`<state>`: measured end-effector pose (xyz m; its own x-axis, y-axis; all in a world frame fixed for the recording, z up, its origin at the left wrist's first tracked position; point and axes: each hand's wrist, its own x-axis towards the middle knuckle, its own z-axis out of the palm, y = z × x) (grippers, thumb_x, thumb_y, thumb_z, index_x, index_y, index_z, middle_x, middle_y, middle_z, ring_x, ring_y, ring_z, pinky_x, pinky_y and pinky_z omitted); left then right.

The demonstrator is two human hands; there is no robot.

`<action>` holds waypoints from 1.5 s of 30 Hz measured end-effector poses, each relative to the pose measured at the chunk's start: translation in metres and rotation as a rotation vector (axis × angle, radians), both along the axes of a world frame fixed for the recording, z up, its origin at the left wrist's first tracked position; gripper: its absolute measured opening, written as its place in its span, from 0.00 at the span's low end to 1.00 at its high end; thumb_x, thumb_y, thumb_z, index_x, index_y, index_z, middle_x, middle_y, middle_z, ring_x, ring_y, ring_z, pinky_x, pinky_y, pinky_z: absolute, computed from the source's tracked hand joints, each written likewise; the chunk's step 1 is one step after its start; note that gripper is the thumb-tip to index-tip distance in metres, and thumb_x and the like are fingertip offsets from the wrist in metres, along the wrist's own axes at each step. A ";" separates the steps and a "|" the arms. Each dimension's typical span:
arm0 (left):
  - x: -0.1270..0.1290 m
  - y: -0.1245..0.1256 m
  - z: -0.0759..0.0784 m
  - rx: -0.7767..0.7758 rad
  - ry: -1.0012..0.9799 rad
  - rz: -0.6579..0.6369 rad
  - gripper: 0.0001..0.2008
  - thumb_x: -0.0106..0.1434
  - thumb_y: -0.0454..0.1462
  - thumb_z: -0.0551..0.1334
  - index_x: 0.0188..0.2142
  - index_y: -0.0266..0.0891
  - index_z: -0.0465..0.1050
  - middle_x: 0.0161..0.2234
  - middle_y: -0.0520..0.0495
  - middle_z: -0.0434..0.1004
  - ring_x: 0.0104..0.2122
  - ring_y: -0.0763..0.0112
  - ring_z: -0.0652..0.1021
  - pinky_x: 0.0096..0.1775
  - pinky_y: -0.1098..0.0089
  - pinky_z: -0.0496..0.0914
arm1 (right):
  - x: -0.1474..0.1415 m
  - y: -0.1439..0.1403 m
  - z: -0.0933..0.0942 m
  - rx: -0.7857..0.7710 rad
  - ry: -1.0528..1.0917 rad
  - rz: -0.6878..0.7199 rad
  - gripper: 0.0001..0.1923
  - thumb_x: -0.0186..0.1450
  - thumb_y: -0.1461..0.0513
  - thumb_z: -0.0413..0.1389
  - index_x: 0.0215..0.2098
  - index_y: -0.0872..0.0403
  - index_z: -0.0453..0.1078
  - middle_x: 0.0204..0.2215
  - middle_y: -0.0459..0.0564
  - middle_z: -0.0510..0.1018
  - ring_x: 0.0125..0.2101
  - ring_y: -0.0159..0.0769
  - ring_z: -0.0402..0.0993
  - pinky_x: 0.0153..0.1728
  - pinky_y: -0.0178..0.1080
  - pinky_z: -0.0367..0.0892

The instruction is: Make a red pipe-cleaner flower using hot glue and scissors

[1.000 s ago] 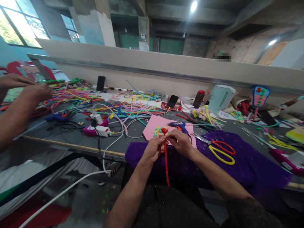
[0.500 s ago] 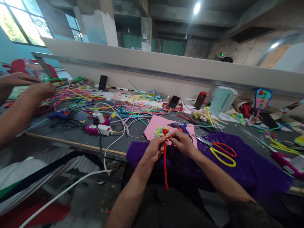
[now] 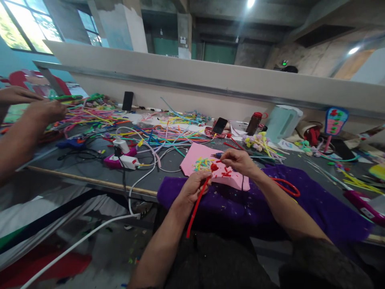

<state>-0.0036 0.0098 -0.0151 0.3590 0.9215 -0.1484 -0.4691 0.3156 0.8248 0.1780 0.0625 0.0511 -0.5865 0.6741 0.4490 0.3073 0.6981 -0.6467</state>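
Bright-red fuzzy stem with rounded head (image 3: 197, 206): pinched by my left hand (image 3: 194, 186), now tilted, head toward one o'clock. My right hand (image 3: 239, 160): withdrawn toward two o'clock, fingertips apparently pinching a short red scrap (image 3: 219, 161). Consequence: left alone supports the stem.

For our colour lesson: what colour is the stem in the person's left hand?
The stem is red; the head view shows it.

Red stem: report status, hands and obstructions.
Left hand gripping red stem, red bud on upper end. Right hand apart from it, pinching small red piece. Glue gun partly hidden behind right hand.
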 end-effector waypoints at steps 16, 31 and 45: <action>0.002 0.003 0.000 0.105 0.120 -0.068 0.10 0.51 0.40 0.58 0.21 0.36 0.61 0.11 0.57 0.60 0.07 0.84 0.56 0.10 0.78 0.47 | 0.012 -0.012 -0.003 0.378 -0.139 0.046 0.05 0.61 0.62 0.51 0.33 0.53 0.68 0.36 0.51 0.69 0.35 0.31 0.68 0.35 0.34 0.65; 0.005 0.001 0.001 0.170 0.179 -0.064 0.13 0.51 0.42 0.58 0.19 0.36 0.59 0.11 0.58 0.59 0.07 0.85 0.55 0.11 0.78 0.46 | 0.008 -0.021 -0.009 0.456 -0.193 0.016 0.05 0.61 0.62 0.50 0.33 0.52 0.68 0.37 0.51 0.70 0.38 0.33 0.68 0.36 0.34 0.64; 0.006 0.000 -0.001 0.184 0.169 -0.042 0.13 0.52 0.42 0.58 0.19 0.36 0.60 0.11 0.57 0.59 0.06 0.84 0.55 0.10 0.77 0.45 | 0.006 -0.021 -0.014 0.497 -0.213 -0.034 0.05 0.61 0.62 0.51 0.32 0.52 0.69 0.38 0.51 0.70 0.38 0.33 0.69 0.34 0.34 0.64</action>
<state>0.0025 0.0099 -0.0158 0.3817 0.9234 -0.0410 -0.3096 0.1695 0.9356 0.1836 0.0413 0.0370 -0.6807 0.4311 0.5923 0.4234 0.8913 -0.1621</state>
